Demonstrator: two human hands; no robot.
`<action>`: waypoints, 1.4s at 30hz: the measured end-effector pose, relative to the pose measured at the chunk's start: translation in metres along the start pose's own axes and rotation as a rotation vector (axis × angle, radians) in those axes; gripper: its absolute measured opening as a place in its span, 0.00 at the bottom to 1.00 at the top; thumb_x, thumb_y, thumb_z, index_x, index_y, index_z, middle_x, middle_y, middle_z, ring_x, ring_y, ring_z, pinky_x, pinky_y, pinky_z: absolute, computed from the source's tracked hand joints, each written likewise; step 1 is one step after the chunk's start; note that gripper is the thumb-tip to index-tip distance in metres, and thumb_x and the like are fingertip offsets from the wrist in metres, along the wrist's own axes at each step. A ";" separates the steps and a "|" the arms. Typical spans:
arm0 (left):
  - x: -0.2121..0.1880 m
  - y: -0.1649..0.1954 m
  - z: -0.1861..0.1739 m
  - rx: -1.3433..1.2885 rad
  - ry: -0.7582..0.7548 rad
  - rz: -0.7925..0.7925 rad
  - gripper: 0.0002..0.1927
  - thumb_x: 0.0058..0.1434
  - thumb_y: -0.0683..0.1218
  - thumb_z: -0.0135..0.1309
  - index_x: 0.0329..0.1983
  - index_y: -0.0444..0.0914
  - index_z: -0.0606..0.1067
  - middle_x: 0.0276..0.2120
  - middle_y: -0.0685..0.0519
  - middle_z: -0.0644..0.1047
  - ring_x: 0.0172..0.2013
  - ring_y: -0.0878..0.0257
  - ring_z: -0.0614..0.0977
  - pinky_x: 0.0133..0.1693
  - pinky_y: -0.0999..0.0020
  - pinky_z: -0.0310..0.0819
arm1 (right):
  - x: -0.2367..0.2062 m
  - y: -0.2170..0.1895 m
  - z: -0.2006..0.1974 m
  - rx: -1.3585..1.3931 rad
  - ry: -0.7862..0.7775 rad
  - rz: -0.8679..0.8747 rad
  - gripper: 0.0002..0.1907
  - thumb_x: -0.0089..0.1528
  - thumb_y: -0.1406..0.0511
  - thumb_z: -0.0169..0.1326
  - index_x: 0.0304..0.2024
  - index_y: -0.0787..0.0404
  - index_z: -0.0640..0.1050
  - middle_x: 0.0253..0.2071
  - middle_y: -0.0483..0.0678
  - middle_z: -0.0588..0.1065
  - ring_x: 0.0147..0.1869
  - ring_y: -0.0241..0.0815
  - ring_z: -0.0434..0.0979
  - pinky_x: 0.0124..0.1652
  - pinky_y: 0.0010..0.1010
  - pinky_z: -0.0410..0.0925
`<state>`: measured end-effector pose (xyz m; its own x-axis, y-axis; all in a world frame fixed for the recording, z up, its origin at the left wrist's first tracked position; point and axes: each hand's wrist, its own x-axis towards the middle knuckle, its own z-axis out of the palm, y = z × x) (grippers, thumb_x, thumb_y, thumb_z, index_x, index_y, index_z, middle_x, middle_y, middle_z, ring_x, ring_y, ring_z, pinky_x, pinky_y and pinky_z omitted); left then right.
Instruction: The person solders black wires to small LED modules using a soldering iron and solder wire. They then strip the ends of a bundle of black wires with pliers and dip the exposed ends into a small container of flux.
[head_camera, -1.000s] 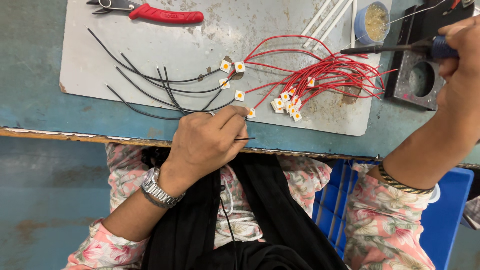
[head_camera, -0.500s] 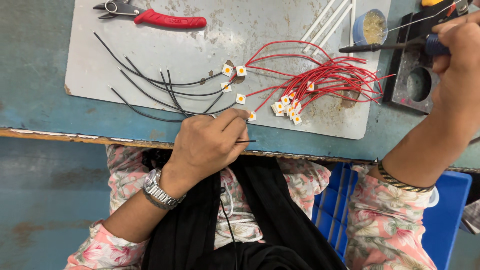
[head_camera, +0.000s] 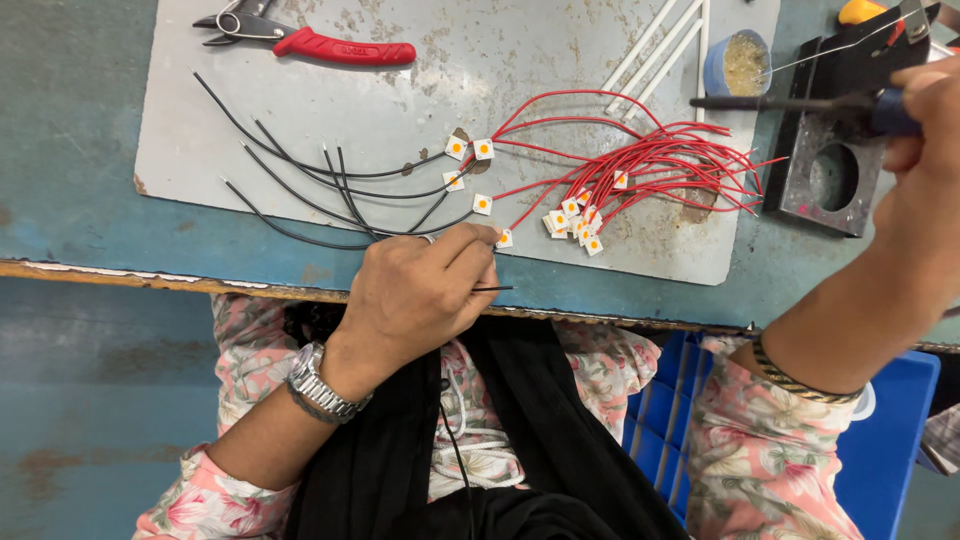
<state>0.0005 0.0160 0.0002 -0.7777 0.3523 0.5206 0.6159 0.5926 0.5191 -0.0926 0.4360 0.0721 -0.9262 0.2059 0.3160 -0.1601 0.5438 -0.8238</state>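
Seen from above, looking down at a seated person in a floral top with a black scarf over the lap. Nearest, the left hand (head_camera: 420, 290), a metal watch at its wrist, rests at the near edge of the blue tabletop (head_camera: 60, 200). Its grip is pressed together, thumb and fingertips pinching a thin black wire (head_camera: 493, 289) whose short end pokes out to the right of the fingers. The wire looks light, thin and bendy, so it likely flops unless taken close to its tip.

Just beyond the knuckles, on a grey mat (head_camera: 400, 60), lie several loose black wires (head_camera: 300, 185) fanned out to the left. Beside them sit small white square chips with orange centres (head_camera: 483, 149), each joined to a red wire. The red wires (head_camera: 650, 160) lie in a tangled bundle running right. The chips look tiny and probably delicate; holding them by the wire or the edges seems safest.

To the right, the right hand (head_camera: 925, 150) is raised, its grip closed around the blue handle of a soldering iron (head_camera: 790, 102), whose dark shaft points left over a black metal stand (head_camera: 835, 150) with a round hole.

Farthest away, a red-handled cutter (head_camera: 320, 42) lies at the mat's top left. White tubes (head_camera: 665, 45) and a small blue cup of yellowish paste (head_camera: 740, 62) sit at the top right.
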 end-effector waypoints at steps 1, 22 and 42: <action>0.000 0.000 0.000 0.007 0.000 0.003 0.08 0.57 0.42 0.62 0.31 0.37 0.74 0.41 0.56 0.80 0.22 0.59 0.77 0.26 0.63 0.72 | -0.003 -0.002 0.001 -0.006 -0.002 0.002 0.08 0.71 0.67 0.53 0.39 0.65 0.75 0.39 0.44 0.74 0.25 0.30 0.59 0.30 0.20 0.56; 0.000 0.000 0.000 -0.011 -0.013 -0.010 0.08 0.56 0.42 0.62 0.30 0.37 0.74 0.41 0.55 0.80 0.22 0.59 0.77 0.26 0.63 0.72 | -0.011 -0.025 0.024 -0.146 0.005 -0.014 0.05 0.70 0.70 0.51 0.40 0.68 0.73 0.37 0.44 0.74 0.27 0.31 0.63 0.32 0.21 0.61; 0.000 -0.001 0.000 -0.011 -0.008 -0.008 0.08 0.56 0.42 0.62 0.31 0.37 0.73 0.41 0.56 0.80 0.22 0.59 0.77 0.26 0.64 0.71 | -0.008 -0.019 0.031 -0.057 0.004 -0.039 0.04 0.70 0.72 0.51 0.41 0.69 0.73 0.38 0.46 0.73 0.26 0.31 0.62 0.32 0.22 0.61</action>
<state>0.0000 0.0156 0.0002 -0.7833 0.3536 0.5113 0.6113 0.5875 0.5303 -0.0925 0.3983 0.0705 -0.9181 0.1873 0.3492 -0.1760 0.5967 -0.7829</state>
